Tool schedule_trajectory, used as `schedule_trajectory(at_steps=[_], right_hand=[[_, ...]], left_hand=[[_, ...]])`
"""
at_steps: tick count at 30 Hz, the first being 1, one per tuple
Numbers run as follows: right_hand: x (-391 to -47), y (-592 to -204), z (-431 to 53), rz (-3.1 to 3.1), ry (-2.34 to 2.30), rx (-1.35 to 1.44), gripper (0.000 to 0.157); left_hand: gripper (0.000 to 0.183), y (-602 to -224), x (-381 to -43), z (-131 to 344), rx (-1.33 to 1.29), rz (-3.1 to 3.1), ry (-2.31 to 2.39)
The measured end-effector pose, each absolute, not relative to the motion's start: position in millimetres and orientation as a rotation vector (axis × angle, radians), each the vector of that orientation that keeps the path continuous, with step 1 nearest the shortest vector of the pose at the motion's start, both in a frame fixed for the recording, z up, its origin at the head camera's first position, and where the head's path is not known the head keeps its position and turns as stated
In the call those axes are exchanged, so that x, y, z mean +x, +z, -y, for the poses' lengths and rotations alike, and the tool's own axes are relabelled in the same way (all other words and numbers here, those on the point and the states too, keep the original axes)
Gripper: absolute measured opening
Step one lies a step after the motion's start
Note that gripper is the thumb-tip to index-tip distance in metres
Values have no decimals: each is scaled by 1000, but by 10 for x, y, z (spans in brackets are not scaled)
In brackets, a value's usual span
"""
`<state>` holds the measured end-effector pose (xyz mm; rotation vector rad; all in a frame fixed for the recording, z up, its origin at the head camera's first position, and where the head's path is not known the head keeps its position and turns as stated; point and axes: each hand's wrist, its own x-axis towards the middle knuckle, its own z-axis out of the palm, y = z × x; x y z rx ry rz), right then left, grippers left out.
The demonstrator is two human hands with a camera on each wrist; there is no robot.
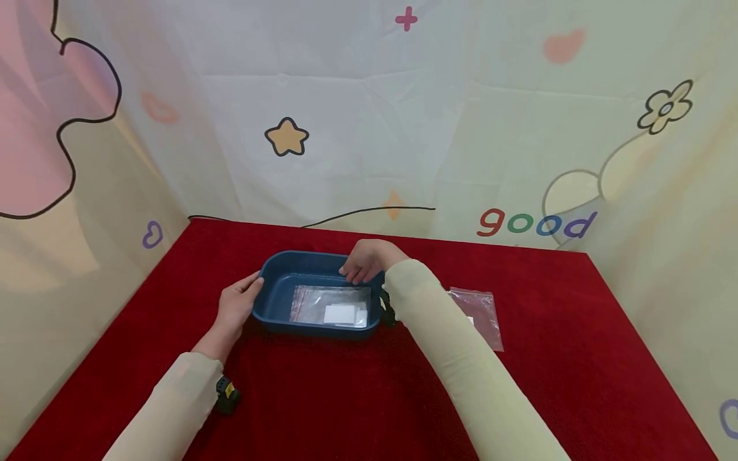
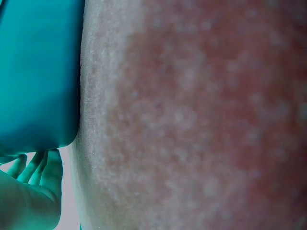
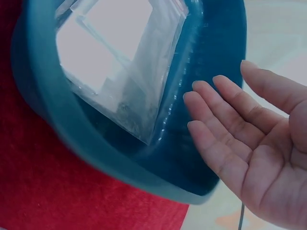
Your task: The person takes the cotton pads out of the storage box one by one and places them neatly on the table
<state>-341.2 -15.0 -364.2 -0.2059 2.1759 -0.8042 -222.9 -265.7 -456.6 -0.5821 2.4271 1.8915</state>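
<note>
A blue plastic basin point(image 1: 314, 326) sits on the red cloth, its rounded corners showing in the head view. My left hand point(image 1: 237, 302) grips its left end, thumb at the rim and fingers against the outer wall. Inside lies a clear zip bag point(image 1: 308, 301) holding white rectangular pieces point(image 1: 340, 314). Over the basin's back right corner hovers my right hand point(image 1: 371, 259), holding nothing. In the right wrist view its fingers point(image 3: 228, 115) are loosely extended, palm showing, away from the bag.
Another clear zip bag point(image 1: 484, 310) lies on the red cloth point(image 1: 346, 397) right of the basin, partly hidden by my right sleeve point(image 1: 461, 346). A printed curtain point(image 1: 357, 141) encloses the table at the back and sides.
</note>
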Motion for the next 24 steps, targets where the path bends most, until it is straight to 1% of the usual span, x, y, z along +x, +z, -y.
schedule_trajectory(at_steps=[6, 14, 19, 24], right_hand=[[-3395, -3683, 187, -2183, -804, -149, 36], [-3364, -3707, 220, -2159, -786, -61, 40], [-3346, -3746, 216, -2160, -770, -54, 42], [-3324, -3773, 212, -2190, -748, -53, 41]], left_hand=[[50, -4577, -2235, 2649, -589, -2423, 1900], [51, -4579, -2228, 2656, -579, -2434, 1903], [50, -4580, -2225, 2658, -562, -2443, 1919], [50, -4577, -2223, 2653, -572, -2437, 1908]])
